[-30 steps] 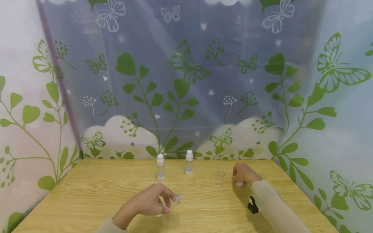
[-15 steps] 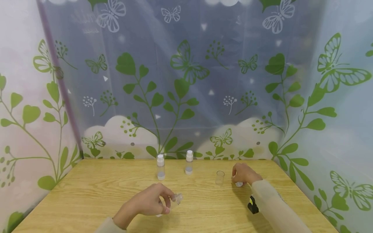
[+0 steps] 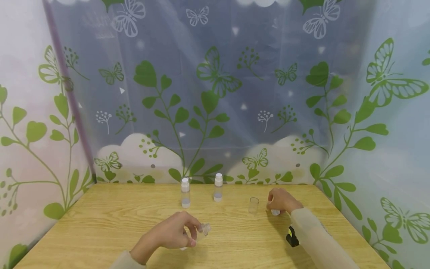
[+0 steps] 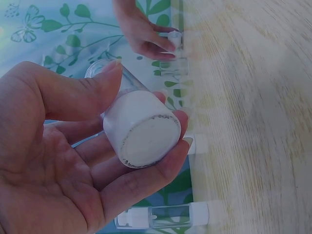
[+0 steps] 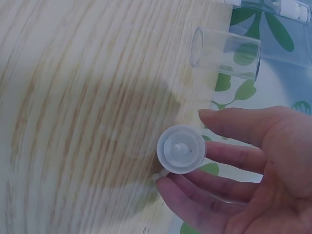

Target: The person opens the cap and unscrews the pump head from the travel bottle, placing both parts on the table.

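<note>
In the head view, my left hand grips a small clear bottle tilted above the table, its bare neck pointing right. The left wrist view shows that bottle's white base facing the camera, with the thumb on the clear wall and fingers curled beneath. At the right, my right hand holds a white pump top, its round ringed end turned toward the wrist camera. Its fingers curl round the far and lower sides. Just left of that hand stands a clear overcap, upright on the table.
Two bottles with white pump tops stand farther back on the wooden table, a left bottle and a right bottle. Behind the table hangs a printed curtain, with further curtain panels along both sides.
</note>
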{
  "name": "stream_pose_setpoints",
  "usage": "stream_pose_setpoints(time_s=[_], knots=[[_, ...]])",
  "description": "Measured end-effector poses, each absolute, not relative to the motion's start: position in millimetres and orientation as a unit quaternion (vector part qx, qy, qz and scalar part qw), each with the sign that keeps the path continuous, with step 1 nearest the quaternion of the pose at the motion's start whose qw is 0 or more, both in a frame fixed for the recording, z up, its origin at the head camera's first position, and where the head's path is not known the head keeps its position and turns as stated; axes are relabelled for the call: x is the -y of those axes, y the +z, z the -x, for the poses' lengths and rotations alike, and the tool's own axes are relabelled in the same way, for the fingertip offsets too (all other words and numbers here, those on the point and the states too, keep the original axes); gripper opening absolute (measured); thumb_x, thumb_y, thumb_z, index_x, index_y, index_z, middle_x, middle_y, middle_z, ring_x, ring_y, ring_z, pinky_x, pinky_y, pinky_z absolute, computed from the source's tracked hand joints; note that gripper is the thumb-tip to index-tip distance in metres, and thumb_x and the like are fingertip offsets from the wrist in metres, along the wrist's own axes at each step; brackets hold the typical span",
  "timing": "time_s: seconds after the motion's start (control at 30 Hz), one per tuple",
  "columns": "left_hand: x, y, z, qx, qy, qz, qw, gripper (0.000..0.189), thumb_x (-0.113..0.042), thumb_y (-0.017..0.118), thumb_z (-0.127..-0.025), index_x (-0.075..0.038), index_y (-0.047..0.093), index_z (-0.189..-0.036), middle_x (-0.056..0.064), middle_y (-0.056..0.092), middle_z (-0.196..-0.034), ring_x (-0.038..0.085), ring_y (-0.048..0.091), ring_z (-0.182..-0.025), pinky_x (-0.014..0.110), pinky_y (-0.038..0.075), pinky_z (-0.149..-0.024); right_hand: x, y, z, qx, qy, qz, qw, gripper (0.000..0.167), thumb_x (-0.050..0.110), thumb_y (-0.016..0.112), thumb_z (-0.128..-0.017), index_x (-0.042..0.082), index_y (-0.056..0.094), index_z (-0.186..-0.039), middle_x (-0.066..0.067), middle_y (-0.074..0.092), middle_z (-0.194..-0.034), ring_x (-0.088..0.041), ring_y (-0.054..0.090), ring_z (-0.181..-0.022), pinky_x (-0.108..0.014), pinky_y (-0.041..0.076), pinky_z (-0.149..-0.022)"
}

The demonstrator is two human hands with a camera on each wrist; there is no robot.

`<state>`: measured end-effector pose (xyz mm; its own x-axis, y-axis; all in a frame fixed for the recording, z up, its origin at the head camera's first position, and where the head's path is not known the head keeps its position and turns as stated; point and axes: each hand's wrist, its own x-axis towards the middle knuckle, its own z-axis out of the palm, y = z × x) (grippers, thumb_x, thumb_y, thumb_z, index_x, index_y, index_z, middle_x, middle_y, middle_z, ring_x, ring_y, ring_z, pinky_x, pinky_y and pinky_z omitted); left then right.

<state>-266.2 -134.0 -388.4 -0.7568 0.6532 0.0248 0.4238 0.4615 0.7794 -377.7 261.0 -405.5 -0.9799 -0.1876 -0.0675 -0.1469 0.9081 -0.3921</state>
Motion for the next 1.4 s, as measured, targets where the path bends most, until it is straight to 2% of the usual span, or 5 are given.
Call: stream_pose_setpoints(time_s=[0.53,0.7,0.97,1.23,1.4], knots=[[119.3,-391.2,269.9,-0.850,0.394,-0.325,0.127,0.037,0.005,0.075,-0.084,0.007,0.070,-0.120,0.007,0.075,-0.091,0.009,0.061,-0.059,0.022,0.055,-0.059,-276.6,-387.5,364.2,-0.979,-0.172,0.099,0.039,0.035,0.016,0.072,-0.095,-0.006,0.063,-0.120,-0.027,0.064,-0.123,-0.020,0.059,-0.069,-0.034,0.053,-0.060],[103.7,-389.8,279.2,-0.859,0.386,-0.322,0.096,0.034,0.000,0.076,-0.087,0.006,0.068,-0.120,0.006,0.072,-0.094,0.011,0.064,-0.068,0.025,0.057,-0.065,-277.7,-379.5,360.5,-0.980,-0.159,0.114,0.043,0.035,0.017,0.073,-0.095,-0.006,0.064,-0.120,-0.025,0.066,-0.119,-0.025,0.065,-0.081,-0.039,0.056,-0.067],[76.3,-391.0,306.8,-0.867,0.386,-0.313,0.050,0.037,-0.001,0.076,-0.087,0.008,0.063,-0.120,0.014,0.071,-0.100,0.016,0.065,-0.077,0.029,0.058,-0.069,-279.7,-376.6,360.7,-0.978,-0.144,0.151,0.021,0.034,0.016,0.075,-0.093,-0.006,0.067,-0.116,-0.023,0.068,-0.119,-0.038,0.067,-0.103,-0.051,0.057,-0.085],[50.8,-402.5,341.8,-0.879,0.390,-0.275,0.008,0.036,-0.003,0.079,-0.083,0.002,0.065,-0.116,0.008,0.071,-0.092,0.016,0.062,-0.082,0.030,0.053,-0.071,-280.8,-374.1,357.0,-0.974,-0.149,0.171,0.024,0.031,0.015,0.077,-0.091,-0.005,0.068,-0.114,-0.023,0.069,-0.118,-0.040,0.068,-0.105,-0.050,0.058,-0.084],[35.8,-409.5,358.0,-0.880,0.402,-0.254,-0.001,0.040,-0.001,0.082,-0.081,0.001,0.064,-0.116,0.012,0.070,-0.098,0.022,0.066,-0.090,0.035,0.058,-0.076,-277.3,-369.4,353.5,-0.972,-0.143,0.184,0.032,0.031,0.016,0.077,-0.091,-0.004,0.069,-0.113,-0.022,0.069,-0.117,-0.040,0.068,-0.105,-0.050,0.058,-0.085]])
